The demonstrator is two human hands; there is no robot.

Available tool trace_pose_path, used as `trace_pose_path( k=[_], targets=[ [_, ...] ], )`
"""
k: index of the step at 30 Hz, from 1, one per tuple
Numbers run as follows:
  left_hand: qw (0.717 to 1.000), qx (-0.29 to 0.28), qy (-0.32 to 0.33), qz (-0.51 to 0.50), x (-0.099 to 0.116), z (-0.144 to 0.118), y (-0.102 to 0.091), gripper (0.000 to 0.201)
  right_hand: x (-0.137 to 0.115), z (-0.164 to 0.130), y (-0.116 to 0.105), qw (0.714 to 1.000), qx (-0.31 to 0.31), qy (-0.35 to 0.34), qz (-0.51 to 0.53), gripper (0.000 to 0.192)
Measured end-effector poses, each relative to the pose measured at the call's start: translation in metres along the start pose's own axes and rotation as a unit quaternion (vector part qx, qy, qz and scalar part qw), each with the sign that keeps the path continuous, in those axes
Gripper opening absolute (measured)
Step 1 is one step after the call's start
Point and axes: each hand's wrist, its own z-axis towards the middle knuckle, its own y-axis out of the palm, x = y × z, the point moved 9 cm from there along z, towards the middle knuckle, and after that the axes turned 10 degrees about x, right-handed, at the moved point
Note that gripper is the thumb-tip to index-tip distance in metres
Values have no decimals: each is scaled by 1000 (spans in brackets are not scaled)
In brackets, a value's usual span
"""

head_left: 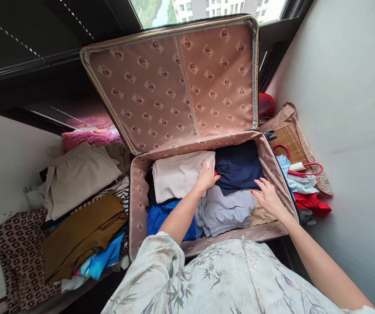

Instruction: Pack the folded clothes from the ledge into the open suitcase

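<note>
The left hand (pixel 206 176) rests its fingers, loosely spread and gripping nothing, on the pale folded garment (pixel 179 174) at eleven o'clock in the suitcase (pixel 139 198). The right hand (pixel 269 199) has its fingers parted too, by the navy garment (pixel 240 165) at one o'clock (contact I cannot tell). A sideways push might ruck those folds; a bump could drop the raised lid (pixel 161 98) at twelve.

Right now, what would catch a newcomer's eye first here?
Likely the open suitcase filling the middle, its pink patterned lid raised before the window. Then the left hand on a folded cream garment and the right hand near navy cloth. Heaped clothes sit at far left.
</note>
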Motion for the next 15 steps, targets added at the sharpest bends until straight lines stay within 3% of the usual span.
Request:
trace_pose_path(
  k=[2, 4, 6, 8, 10, 13, 15],
  targets=[
    [999, -29, 30, -34, 9, -3, 1, 97, 4, -10, -1, 1000, -5, 5, 14, 52],
    [996, -19, 55, -69, 12, -6, -8, 86, 7, -17, -1, 1000, -5, 14, 25, 51],
    [995, 45, 67, -60, 7, -8, -24, 78, 8, -23, 0, 999, 1, 22, 34, 49],
    [991, 106, 82, -9, 4, -14, -31, 82, 6, -26, 5, 999, 6, 25, 42, 47],
    [988, 98, 105, 59, 3, -23, -13, 93, -1, -28, 14, 999, 0, 22, 49, 45],
    [982, 14, 110, 151, -3, -34, 35, 95, -17, -29, 32, 998, -22, 9, 57, 44],
    [979, -20, 90, 181, -11, -35, 55, 94, -29, -30, 42, 997, -37, -7, 65, 43]
  ],
)
